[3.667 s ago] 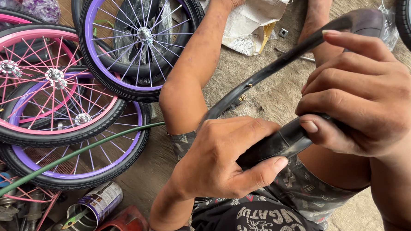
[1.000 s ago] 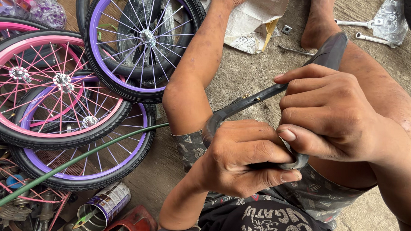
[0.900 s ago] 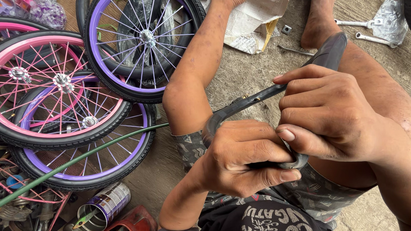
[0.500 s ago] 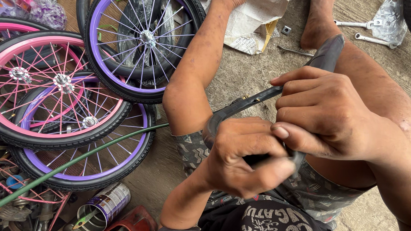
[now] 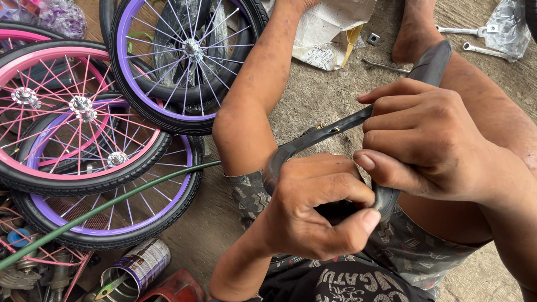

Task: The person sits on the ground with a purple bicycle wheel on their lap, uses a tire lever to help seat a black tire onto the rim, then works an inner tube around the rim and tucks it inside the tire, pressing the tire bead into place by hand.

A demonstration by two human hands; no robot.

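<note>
Here we see the left hand and right hand both closed on a limp black rubber inner tube, which we judge could kink or pinch where it is folded tightly between them.

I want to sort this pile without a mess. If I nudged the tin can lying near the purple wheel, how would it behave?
The tin can lies on its side, so it would likely roll rather than slide. Its open mouth looks nearly empty, so it is probably light. The purple wheel and the red tray close beside it would probably stop it soon.
</note>
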